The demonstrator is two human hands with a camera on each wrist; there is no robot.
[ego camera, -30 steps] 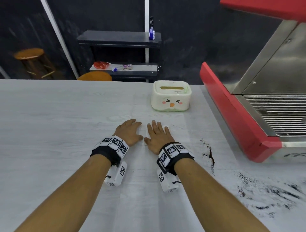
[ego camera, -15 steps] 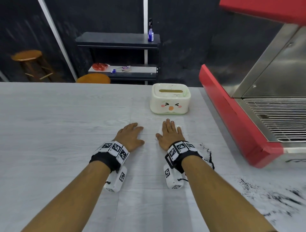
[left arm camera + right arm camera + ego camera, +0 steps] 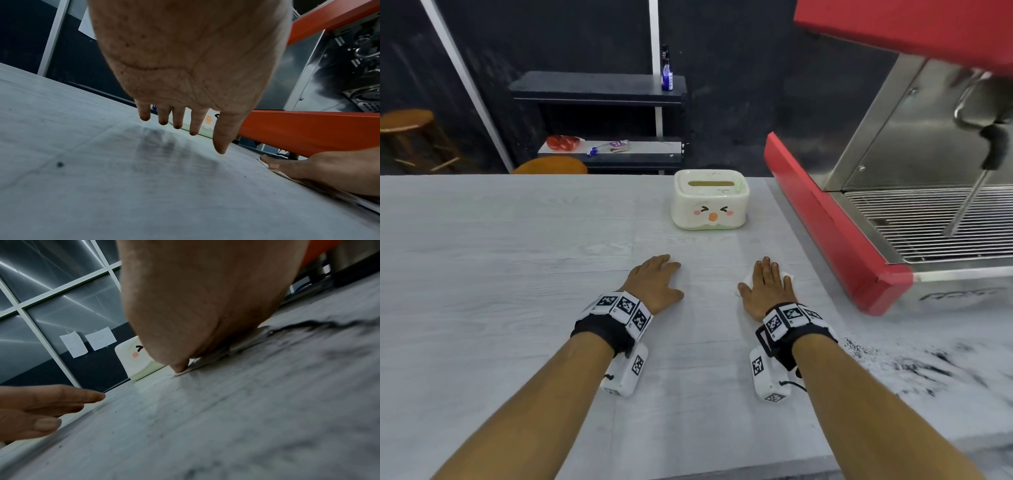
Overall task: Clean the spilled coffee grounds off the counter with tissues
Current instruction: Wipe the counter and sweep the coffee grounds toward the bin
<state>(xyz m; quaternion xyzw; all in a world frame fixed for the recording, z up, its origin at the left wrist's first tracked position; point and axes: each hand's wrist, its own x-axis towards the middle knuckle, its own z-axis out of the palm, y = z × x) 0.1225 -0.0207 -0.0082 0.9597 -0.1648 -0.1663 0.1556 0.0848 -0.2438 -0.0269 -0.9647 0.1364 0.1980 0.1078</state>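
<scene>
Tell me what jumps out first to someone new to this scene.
The big red espresso machine fills the right side of the counter. Black coffee grounds smear the counter before it. Nearer the middle, the right hand presses a tissue flat, with a smiling-face tissue box behind.

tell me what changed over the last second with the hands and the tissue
The right hand, pressed flat on the tissue, slid it rightward, away from the left hand and toward the espresso machine. The left hand stayed flat on the counter; the tissue box stayed put.
</scene>
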